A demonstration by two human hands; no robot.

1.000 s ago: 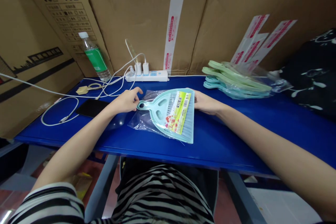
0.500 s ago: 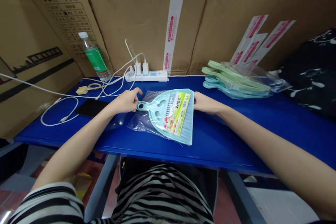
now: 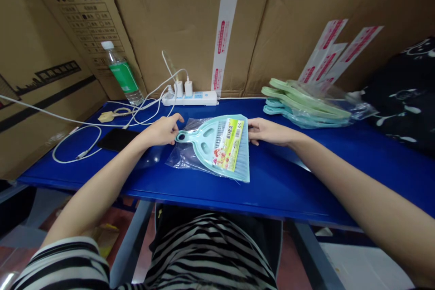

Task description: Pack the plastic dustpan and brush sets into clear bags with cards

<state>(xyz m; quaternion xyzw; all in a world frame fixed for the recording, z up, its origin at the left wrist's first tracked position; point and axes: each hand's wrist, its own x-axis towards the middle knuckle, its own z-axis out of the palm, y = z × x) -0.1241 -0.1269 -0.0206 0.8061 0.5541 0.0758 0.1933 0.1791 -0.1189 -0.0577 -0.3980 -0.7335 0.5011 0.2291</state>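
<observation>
A light-blue dustpan and brush set (image 3: 209, 145) lies on the blue table inside a clear plastic bag, with a yellow-green label across it. Its handle, with a hanging hole, points left, and its wide edge with grey-blue bristles faces right. At the handle's end, my left hand (image 3: 161, 130) is closed on the tip, the index finger raised and bent. My right hand (image 3: 270, 131) rests by the upper part of the wide edge, its fingers loosely stretched and touching or almost touching it.
Green and blue bagged dustpan sets (image 3: 306, 104) are stacked at the back right, beside a black patterned cloth item (image 3: 404, 95). A power strip (image 3: 195, 98), white cables, a bottle (image 3: 124, 74) and a dark phone (image 3: 118, 139) lie at the left and back. Cardboard walls (image 3: 190, 22) enclose the table.
The wide end of the dustpan set has lowered slightly and shifted. My right hand's fingers have come out from behind its edge and loosened. My left hand has stayed at the handle.
</observation>
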